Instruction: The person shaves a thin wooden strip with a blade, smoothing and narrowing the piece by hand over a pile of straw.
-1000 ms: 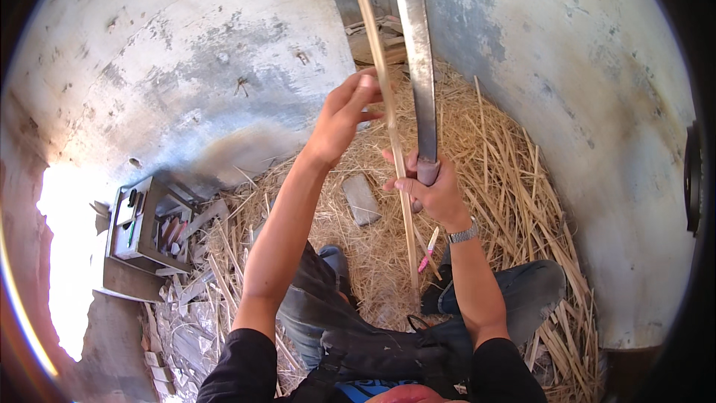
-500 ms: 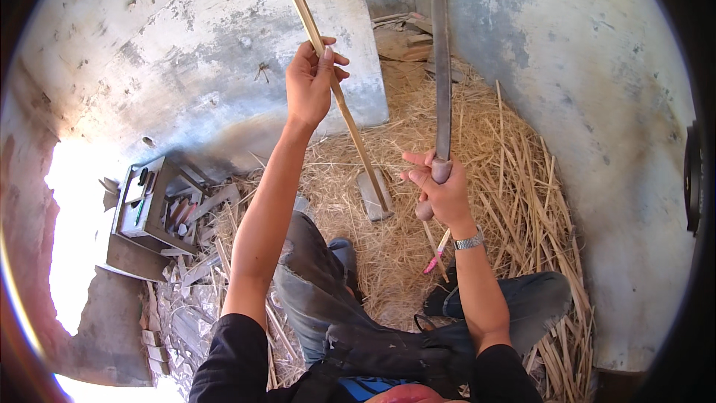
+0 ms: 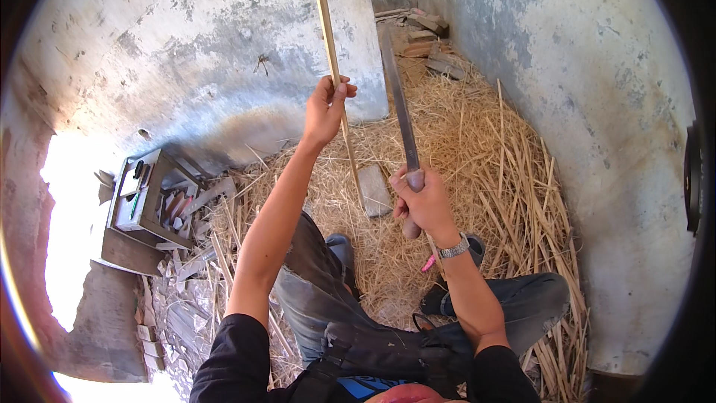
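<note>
Cutting looks not yet begun: left hand (image 3: 322, 110) is closed round a long stick (image 3: 328, 52) held upright over the straw (image 3: 477, 149), right hand (image 3: 422, 201) clenched on a blade (image 3: 399, 101) handle, apparently just beside it.

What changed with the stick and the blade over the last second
The left hand moved the thin cane strip leftward, away from the long blade, so the two now stand apart. The right hand kept its grip on the blade's handle, and the flat block stayed on the straw.
</note>
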